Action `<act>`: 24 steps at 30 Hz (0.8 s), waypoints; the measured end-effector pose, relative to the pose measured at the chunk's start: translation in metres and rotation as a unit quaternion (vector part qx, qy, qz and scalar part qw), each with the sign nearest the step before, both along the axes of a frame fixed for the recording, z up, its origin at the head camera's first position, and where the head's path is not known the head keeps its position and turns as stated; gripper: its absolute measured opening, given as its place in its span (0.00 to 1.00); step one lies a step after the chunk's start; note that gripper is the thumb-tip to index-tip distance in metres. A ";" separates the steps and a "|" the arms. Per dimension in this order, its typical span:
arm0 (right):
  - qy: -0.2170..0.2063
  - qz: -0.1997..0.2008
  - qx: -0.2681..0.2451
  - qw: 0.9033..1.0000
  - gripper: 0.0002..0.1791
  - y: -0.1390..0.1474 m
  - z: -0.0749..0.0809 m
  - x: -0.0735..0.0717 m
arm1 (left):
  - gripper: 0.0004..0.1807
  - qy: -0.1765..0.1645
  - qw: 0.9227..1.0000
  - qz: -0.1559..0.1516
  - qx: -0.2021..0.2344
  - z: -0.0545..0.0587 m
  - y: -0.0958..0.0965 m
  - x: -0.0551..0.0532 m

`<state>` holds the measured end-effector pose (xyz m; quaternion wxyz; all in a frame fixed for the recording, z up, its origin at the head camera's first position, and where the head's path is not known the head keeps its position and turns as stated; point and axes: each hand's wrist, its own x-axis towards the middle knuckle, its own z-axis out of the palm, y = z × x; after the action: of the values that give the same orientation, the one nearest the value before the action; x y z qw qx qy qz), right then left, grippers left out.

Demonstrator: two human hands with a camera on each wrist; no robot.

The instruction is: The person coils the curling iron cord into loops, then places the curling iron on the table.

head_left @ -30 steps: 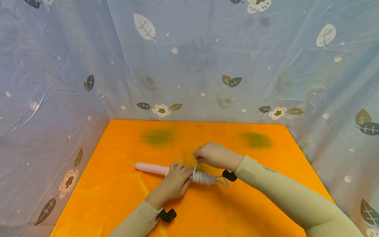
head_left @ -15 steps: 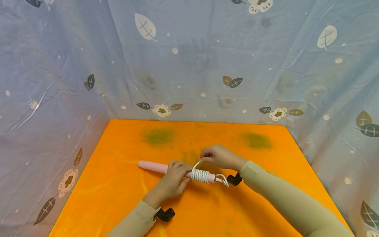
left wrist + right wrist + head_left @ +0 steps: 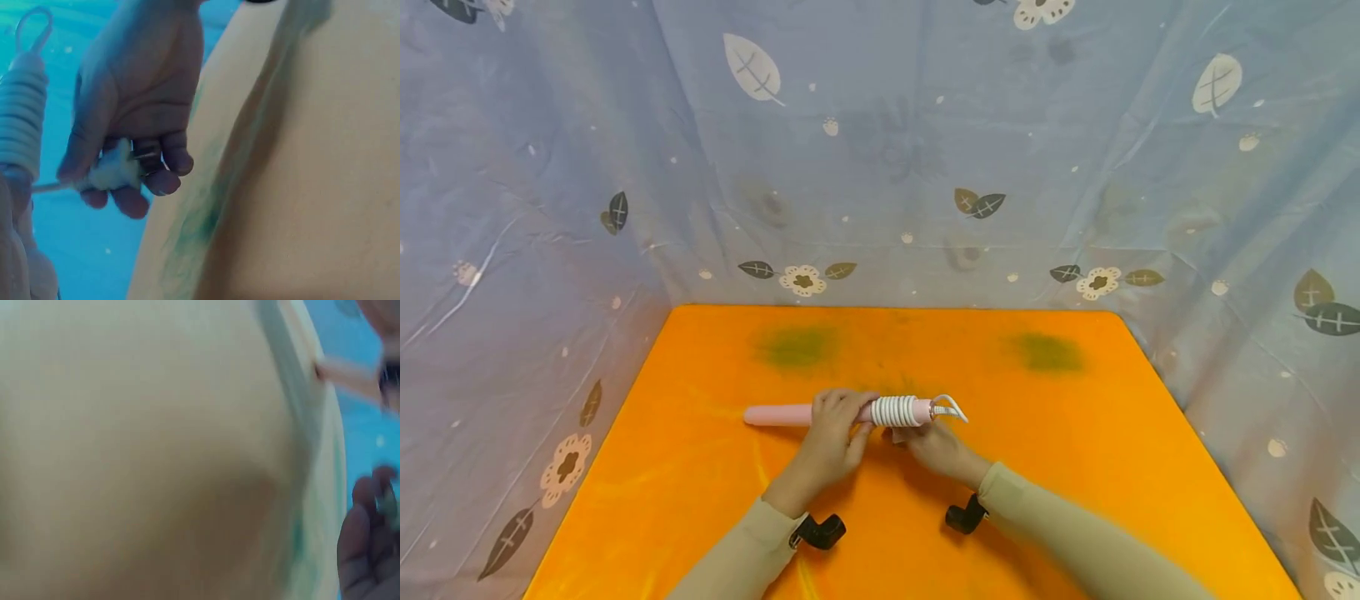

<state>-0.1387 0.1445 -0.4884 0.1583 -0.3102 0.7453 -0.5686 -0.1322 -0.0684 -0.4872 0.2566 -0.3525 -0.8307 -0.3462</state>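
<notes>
A pink curling iron (image 3: 777, 415) with a rounded tip lies nearly level across the head view, held up in my left hand (image 3: 832, 435), whose fingers wrap over its middle. White cord (image 3: 893, 411) is coiled tightly around the handle, and a small loop sticks out at the right end. My right hand (image 3: 938, 450) is below the coils. In the left wrist view its thumb and curled fingers hold a pale plug (image 3: 112, 170) with metal prongs, the cord running from it toward the handle. The right wrist view catches only blurred fingers (image 3: 357, 540) at its edge.
An orange-covered table (image 3: 1037, 500) spreads beneath both hands, with two greenish smudges near its far edge. A blue-grey curtain (image 3: 887, 150) with leaf and flower prints closes in the back and both sides. Each wrist wears a black camera mount (image 3: 822, 532).
My right hand has moved from above the curling iron, where it pulled the cord up, down and around to its near side. The iron has turned closer to level and its coiled end has risen.
</notes>
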 end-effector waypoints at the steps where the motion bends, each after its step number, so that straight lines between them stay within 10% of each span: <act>1: 0.045 -0.024 0.046 0.998 0.14 -0.004 -0.003 0.003 | 0.22 -0.002 1.000 0.010 0.000 0.000 0.000 -0.001; 3: 0.127 -0.081 0.149 0.977 0.13 -0.012 -0.006 0.009 | 0.22 -0.007 0.999 0.031 -0.005 0.000 0.001 -0.003; 4: 0.066 -0.119 0.092 0.986 0.13 -0.016 -0.007 0.010 | 0.22 -0.010 0.999 0.042 -0.011 -0.001 0.001 -0.005; 11: 0.011 -0.177 0.113 0.978 0.14 -0.026 -0.018 0.012 | 0.20 -0.046 0.991 0.092 -0.084 -0.015 0.007 -0.015; 24: 0.001 -0.309 0.090 0.947 0.08 -0.027 -0.028 0.002 | 0.19 -0.121 0.971 0.128 -0.159 -0.022 0.018 -0.035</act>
<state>-0.1365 0.1177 -0.5167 0.0015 -0.0501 0.8527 -0.5199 -0.1668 -0.0508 -0.5091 0.1367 -0.2353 -0.9381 -0.2142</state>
